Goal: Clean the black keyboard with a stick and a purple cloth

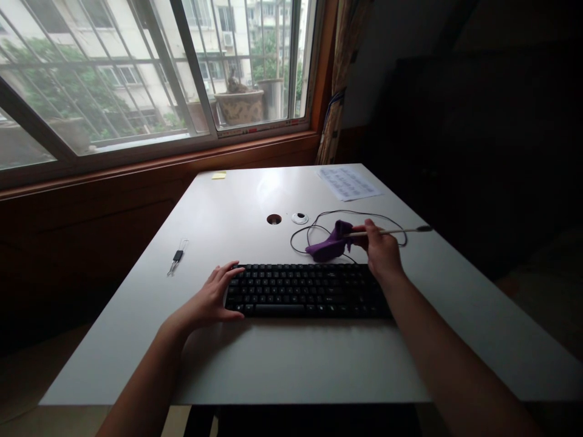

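A black keyboard (300, 291) lies flat on the white table, its space bar side toward me. My left hand (218, 294) spans its left end, thumb at the near edge and fingertips at the far edge. Over the keyboard's right far corner, my right hand (380, 246) pinches a thin pale stick (396, 230) with a dark tip pointing right. At the stick's other end a purple cloth (330, 246) is bunched and hangs down just beyond the keys. Whether the cloth is fixed to the stick or only held with it, I cannot tell.
A thin black cable (359, 212) loops behind the keyboard. Beyond it are a round hole (274, 219) in the table and a white round cover (299, 218). Printed paper (350, 183), a yellow note (219, 175) and a black binder clip (178, 255) also lie there.
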`<state>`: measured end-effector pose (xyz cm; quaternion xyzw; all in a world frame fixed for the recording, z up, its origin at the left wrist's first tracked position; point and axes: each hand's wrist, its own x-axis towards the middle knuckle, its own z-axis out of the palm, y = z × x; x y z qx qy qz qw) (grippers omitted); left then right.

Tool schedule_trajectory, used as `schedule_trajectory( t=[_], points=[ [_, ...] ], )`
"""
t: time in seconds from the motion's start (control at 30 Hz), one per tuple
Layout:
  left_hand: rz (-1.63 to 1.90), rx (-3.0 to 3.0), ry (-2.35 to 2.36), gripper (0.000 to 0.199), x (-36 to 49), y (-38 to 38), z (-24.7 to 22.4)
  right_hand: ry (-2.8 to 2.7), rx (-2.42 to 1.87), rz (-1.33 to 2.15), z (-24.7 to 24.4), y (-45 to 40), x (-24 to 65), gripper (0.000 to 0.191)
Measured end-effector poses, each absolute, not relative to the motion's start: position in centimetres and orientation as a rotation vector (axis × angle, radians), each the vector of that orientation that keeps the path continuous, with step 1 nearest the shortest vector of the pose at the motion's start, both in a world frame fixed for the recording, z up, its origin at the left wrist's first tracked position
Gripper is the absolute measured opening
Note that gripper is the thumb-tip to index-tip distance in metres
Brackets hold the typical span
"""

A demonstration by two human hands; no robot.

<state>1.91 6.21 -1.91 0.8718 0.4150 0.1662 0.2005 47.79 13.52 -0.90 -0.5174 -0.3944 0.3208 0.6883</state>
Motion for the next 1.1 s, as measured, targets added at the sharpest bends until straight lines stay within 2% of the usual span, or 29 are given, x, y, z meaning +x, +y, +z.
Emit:
schedule_trajectory(
  t=[0.23,0.43,0.63,1.1],
  points=[
    [0.575,2.287,1.099,0.108,1.8,5.9,-1.5,-0.731,-1.154,0.671,-1.9,12.2,49.8,0.046],
    [0.650,1.958,1.043,0.079,0.9,6.2,-1.5,-0.745,-1.151,0.691,-2.2,12.1,50.1,0.047],
    [0.714,2.015,1.075,0.058,0.9,6.8,-2.1,-0.778,-1.135,0.762,-1.9,12.0,49.6,0.047],
    [0.727,2.019,1.124,0.054,0.8,7.3,-2.8,-0.714,-1.122,0.798,-1.9,11.8,50.1,0.046]
  ],
)
